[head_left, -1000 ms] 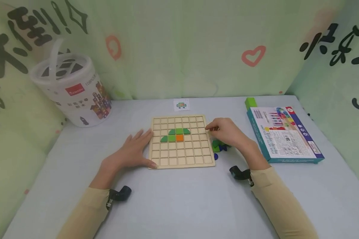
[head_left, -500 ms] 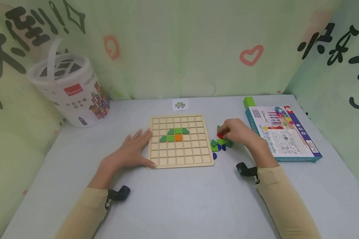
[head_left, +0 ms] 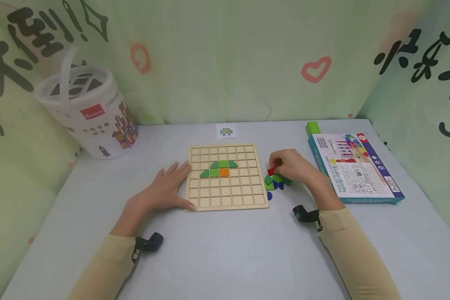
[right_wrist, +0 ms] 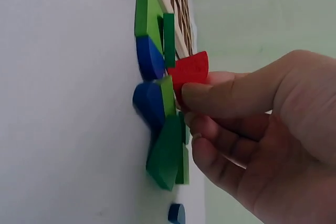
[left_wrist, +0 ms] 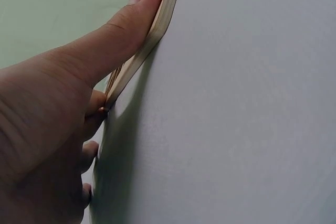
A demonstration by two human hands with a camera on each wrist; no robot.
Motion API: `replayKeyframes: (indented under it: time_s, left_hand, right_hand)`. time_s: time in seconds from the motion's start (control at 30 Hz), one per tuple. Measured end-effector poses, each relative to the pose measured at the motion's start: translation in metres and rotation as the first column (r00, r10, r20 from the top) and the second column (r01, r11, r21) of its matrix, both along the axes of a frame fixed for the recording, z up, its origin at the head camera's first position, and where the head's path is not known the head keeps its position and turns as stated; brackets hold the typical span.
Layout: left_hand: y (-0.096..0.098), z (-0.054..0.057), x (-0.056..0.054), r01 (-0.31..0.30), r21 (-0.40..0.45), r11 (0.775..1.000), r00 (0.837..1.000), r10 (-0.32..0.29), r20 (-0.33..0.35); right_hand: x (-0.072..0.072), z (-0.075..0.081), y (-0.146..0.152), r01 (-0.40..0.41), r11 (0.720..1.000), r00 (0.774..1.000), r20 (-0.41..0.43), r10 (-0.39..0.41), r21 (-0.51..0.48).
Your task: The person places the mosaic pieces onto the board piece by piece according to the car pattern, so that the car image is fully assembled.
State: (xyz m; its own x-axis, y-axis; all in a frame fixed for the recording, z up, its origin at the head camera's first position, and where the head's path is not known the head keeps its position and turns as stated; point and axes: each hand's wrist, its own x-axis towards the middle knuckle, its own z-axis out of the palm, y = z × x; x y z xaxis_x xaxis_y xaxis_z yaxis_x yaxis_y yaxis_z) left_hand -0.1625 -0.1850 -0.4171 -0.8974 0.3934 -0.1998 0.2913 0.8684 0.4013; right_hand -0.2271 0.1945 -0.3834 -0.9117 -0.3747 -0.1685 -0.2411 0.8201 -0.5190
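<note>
A wooden grid board (head_left: 225, 191) lies mid-table, with several green pieces (head_left: 214, 172) and one orange square piece (head_left: 223, 172) set in its cells. Along its left edge rests my left hand (head_left: 163, 189), fingers spread and straight, thumb at the near corner. In the left wrist view the thumb (left_wrist: 121, 35) lies over the board's rim. To the right of the board, my right hand (head_left: 292, 166) pinches a red wooden piece (right_wrist: 190, 71) with a curved side between thumb and fingers. It is held close over a small heap of green pieces (right_wrist: 168, 153) and blue pieces (right_wrist: 149, 59).
Behind the board lies a small pattern card (head_left: 226, 131). A flat toy box (head_left: 360, 171) stands to the right of the right hand, with a bright green block (head_left: 313, 128) behind it. A white lidded bucket (head_left: 93, 116) is at the back left.
My right hand has drawn back from the board's right edge to the heap of pieces, and a red piece now shows in its fingers. The left hand stays put.
</note>
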Motion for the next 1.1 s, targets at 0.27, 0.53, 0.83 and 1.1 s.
replayKeyframes:
  time_s: [0.27, 0.53, 0.83, 1.1]
  left_hand:
    - [0.0, 0.0, 0.001, -0.004, 0.003, 1.0, 1.0, 0.004, -0.001]
    - [-0.001, -0.001, 0.0, -0.003, 0.001, 1.0, 1.0, 0.003, -0.002]
    - [-0.001, -0.001, 0.0, -0.003, -0.001, 1.0, 1.0, 0.003, -0.001]
    - [0.0, 0.0, 0.0, -0.006, -0.003, 1.0, 1.0, 0.006, 0.002]
  right_hand:
    - [0.0, -0.001, -0.013, -0.012, 1.0, 0.999, 0.032, 0.012, 0.019]
    - [0.004, 0.0, -0.015, -0.075, 0.997, 0.989, 0.125, 0.077, -0.022]
    - [0.007, 0.001, -0.017, -0.118, 0.993, 0.989, 0.088, 0.12, -0.032]
    - [0.006, 0.005, -0.021, -0.065, 0.996, 0.997, 0.034, 0.067, -0.065]
